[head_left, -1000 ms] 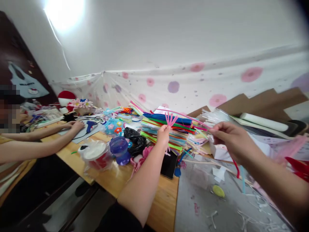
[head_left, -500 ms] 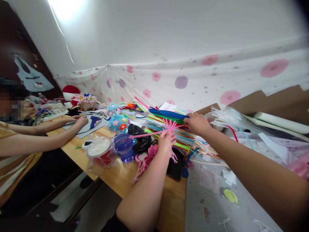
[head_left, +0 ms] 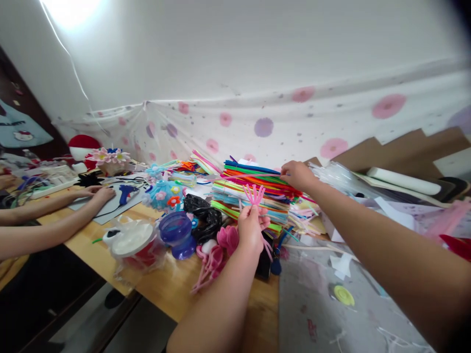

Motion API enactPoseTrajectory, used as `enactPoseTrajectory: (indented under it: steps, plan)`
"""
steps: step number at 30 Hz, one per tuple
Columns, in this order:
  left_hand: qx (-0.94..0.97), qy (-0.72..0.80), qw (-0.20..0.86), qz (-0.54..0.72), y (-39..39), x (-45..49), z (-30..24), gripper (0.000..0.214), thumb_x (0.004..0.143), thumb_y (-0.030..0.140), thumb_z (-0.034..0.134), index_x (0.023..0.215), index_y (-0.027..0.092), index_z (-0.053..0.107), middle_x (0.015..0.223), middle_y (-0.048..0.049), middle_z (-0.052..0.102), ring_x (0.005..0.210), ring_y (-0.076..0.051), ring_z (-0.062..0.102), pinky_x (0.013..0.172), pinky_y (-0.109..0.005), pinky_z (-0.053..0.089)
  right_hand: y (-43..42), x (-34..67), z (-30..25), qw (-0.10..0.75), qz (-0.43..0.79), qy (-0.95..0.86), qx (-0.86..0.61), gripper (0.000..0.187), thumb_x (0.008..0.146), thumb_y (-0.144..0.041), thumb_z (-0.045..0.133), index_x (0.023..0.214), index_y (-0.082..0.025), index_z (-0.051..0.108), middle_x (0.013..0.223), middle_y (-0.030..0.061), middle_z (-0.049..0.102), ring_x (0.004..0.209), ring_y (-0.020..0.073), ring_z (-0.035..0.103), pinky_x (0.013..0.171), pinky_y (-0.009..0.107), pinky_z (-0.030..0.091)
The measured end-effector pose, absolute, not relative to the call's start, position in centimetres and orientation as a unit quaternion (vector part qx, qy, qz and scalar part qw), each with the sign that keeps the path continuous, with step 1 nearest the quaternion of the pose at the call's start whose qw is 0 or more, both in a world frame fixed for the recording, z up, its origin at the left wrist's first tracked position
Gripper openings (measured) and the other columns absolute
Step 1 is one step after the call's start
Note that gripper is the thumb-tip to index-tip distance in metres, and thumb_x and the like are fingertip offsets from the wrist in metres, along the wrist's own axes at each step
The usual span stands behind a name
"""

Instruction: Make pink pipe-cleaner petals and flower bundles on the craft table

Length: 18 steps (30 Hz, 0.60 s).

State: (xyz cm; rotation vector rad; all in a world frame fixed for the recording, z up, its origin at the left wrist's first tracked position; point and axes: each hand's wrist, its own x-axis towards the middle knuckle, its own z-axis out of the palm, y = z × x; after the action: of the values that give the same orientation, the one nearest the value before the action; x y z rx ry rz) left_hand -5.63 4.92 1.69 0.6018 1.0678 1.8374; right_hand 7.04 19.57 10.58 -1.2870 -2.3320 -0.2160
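My left hand (head_left: pixel 252 226) is closed around a small bunch of pink pipe cleaners (head_left: pixel 254 194). Their tips fan out above the fingers, and the tails hang below. Farther right, my right hand (head_left: pixel 297 175) pinches the end of a single pink pipe cleaner (head_left: pixel 253 175), which stretches leftward over the pile. That hand is at the right end of the stacked colored pipe cleaners (head_left: pixel 250 203), sorted in blue, green, red, orange, white and lime bundles. Just left of my left hand lie pink pipe-cleaner flowers (head_left: pixel 227 238).
A purple-blue plastic pot (head_left: pixel 177 235), a wrapped red-and-white tub (head_left: pixel 134 240) and a black plastic bag (head_left: pixel 203 218) stand to the left. A co-worker's hands (head_left: pixel 101 196) rest near a blue glue gun (head_left: pixel 127 193). Clear plastic packaging (head_left: pixel 331 174) and cardboard (head_left: pixel 401 152) lie at right.
My right hand has lifted the single pink pipe cleaner up and away from my left hand, onto the pile's top. The view has turned slightly right.
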Motion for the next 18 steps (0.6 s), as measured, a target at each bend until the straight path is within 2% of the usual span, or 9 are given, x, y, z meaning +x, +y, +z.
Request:
enactPoseTrajectory:
  steps: [2, 6, 9, 12, 15, 18]
  plan:
    - [0.260, 0.424, 0.440, 0.747, 4.8, -5.5, 1.9, 0.028, 0.075, 0.041, 0.061, 0.073, 0.015, 0.050, 0.070, -0.0030, 0.064, 0.047, -0.008, 0.056, 0.050, -0.023, 0.047, 18.2, 8.8, 11.8, 0.261, -0.077, -0.838, -0.473, 0.015, 0.078, -0.030, 0.056, 0.082, -0.020, 0.066, 0.095, 0.0051, 0.065, 0.081, 0.0176, 0.058, 0.065, 0.025, 0.041]
    - [0.317, 0.386, 0.420, 0.757, 3.2, -4.3, 3.1, 0.025, 0.078, 0.039, 0.059, 0.073, 0.015, 0.051, 0.070, -0.0016, 0.063, 0.047, -0.007, 0.054, 0.049, -0.021, 0.045, 13.2, 13.2, 14.0, 0.325, -0.023, -0.801, -0.502, 0.014, 0.076, -0.034, 0.057, 0.073, -0.021, 0.063, 0.066, 0.0017, 0.064, 0.059, 0.0148, 0.055, 0.053, 0.025, 0.036]
    - [0.364, 0.359, 0.407, 0.757, 0.2, -3.0, 4.3, 0.023, 0.081, 0.037, 0.056, 0.073, 0.016, 0.054, 0.075, -0.0023, 0.064, 0.049, -0.007, 0.054, 0.049, -0.021, 0.045, 8.5, 16.3, 14.1, 0.362, 0.031, -0.763, -0.535, 0.016, 0.074, -0.036, 0.060, 0.068, -0.021, 0.061, 0.057, 0.0002, 0.058, 0.053, 0.0137, 0.050, 0.048, 0.025, 0.033]
    - [0.482, 0.373, 0.343, 0.714, -3.6, -2.0, 5.5, 0.022, 0.085, 0.036, 0.051, 0.077, 0.017, 0.057, 0.084, -0.0049, 0.065, 0.057, -0.010, 0.058, 0.050, -0.021, 0.046, 4.1, 18.6, 12.8, 0.362, 0.084, -0.772, -0.515, 0.020, 0.075, -0.038, 0.058, 0.067, -0.020, 0.060, 0.055, -0.0010, 0.056, 0.052, 0.0124, 0.048, 0.049, 0.024, 0.033]
    - [0.614, 0.396, 0.244, 0.638, -7.0, -1.6, 6.3, 0.023, 0.087, 0.032, 0.048, 0.077, 0.017, 0.062, 0.107, -0.0097, 0.060, 0.074, -0.014, 0.061, 0.054, -0.022, 0.048, 0.0, 20.0, 11.1, 0.338, 0.125, -0.805, -0.472, 0.022, 0.078, -0.039, 0.055, 0.068, -0.020, 0.059, 0.059, -0.0007, 0.057, 0.054, 0.0124, 0.049, 0.052, 0.024, 0.036]
    - [0.676, 0.421, 0.237, 0.556, -9.1, -1.5, 6.3, 0.022, 0.088, 0.029, 0.047, 0.075, 0.017, 0.060, 0.114, -0.0095, 0.058, 0.081, -0.016, 0.061, 0.058, -0.023, 0.048, -3.7, 20.7, 9.9, 0.311, 0.175, -0.831, -0.427, 0.022, 0.081, -0.037, 0.052, 0.069, -0.020, 0.057, 0.064, 0.0000, 0.058, 0.060, 0.0130, 0.051, 0.056, 0.024, 0.039]
